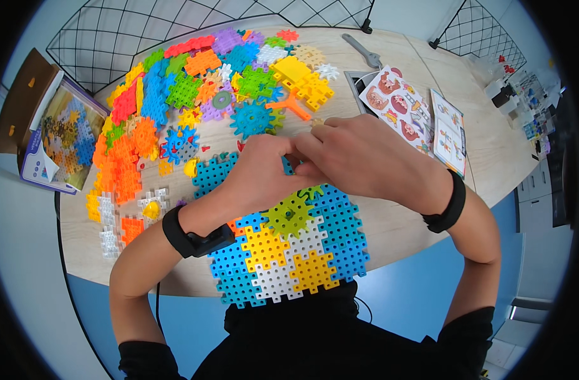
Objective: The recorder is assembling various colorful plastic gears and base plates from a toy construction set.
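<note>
"As black sleeves (pixel 147 360) flank the near side of a wood-grain worktable (pixel 391 215), where do we find the tile panel (pixel 264 247)?"

"We see it at the table's near edge, close against black clothing: yellow, white, blue and teal perforated tiles, interlocked edge to edge. The hands and left forearm cover some of it, so we cannot tell which way its longer axis runs."

"And the gears on it?"

"We have an olive-green gear (pixel 291 214) lying on the panel, round, with no long axis. Just beyond, a brighter green toothed piece (pixel 311 192) shows only in part."

"How do the hands stand to them?"

"We find the left hand (pixel 258 168) and right hand (pixel 346 158) meeting above the panel's far part. The gear lies bodyward of both, nearer the left; the toothed piece peeks out below the right. Both sets of fingers are curled inward and touching or nearly so; we cannot tell how closely the tips meet or whether they grip anything."

"Beyond the hands?"

"We spot a teal gear (pixel 250 119) and an orange three-armed piece (pixel 291 104) before a heap of loose tiles (pixel 185 92); to the right, a sticker sheet (pixel 400 104) and illustrated booklet (pixel 450 130)."
</note>
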Tool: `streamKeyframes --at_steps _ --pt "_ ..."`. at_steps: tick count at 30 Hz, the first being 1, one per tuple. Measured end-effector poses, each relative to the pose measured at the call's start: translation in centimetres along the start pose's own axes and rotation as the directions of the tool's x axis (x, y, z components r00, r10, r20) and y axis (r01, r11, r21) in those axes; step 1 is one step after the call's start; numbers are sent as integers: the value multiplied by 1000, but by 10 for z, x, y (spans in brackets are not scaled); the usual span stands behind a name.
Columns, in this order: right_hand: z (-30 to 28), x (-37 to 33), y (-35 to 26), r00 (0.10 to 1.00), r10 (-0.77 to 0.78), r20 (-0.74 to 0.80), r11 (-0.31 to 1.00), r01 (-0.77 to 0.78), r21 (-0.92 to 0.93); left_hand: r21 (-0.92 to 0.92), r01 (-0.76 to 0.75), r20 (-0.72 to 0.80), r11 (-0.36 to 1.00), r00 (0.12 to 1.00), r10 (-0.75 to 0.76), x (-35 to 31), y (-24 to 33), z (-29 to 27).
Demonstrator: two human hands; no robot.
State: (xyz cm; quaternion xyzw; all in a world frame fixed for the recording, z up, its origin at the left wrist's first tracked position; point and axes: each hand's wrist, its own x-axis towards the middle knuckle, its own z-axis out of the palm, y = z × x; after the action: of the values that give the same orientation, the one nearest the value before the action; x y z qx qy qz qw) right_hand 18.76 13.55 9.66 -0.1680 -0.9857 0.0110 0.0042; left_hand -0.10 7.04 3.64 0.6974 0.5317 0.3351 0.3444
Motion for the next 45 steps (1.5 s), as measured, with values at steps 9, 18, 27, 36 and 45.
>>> streamKeyframes --at_steps 9,18,27,36,45 --pt "-2 -9 0 991 -120 -53 993 120 -5 64 40 73 997 996 -45 -1 14 -8" --pt "1 -6 5 983 -174 -61 985 173 -10 83 145 175 986 972 -158 -3 24 -12" --pt "2 -13 9 977 -204 -66 977 207 47 477 -204 415 855 910 -15 -55 2 -47" --pt "-4 -4 13 983 -183 -4 974 181 138 700 -155 335 697 934 -129 -87 -14 -33" --pt "-14 -9 14 988 -89 126 959 50 280 512 -228 330 828 942 55 -55 6 -39"
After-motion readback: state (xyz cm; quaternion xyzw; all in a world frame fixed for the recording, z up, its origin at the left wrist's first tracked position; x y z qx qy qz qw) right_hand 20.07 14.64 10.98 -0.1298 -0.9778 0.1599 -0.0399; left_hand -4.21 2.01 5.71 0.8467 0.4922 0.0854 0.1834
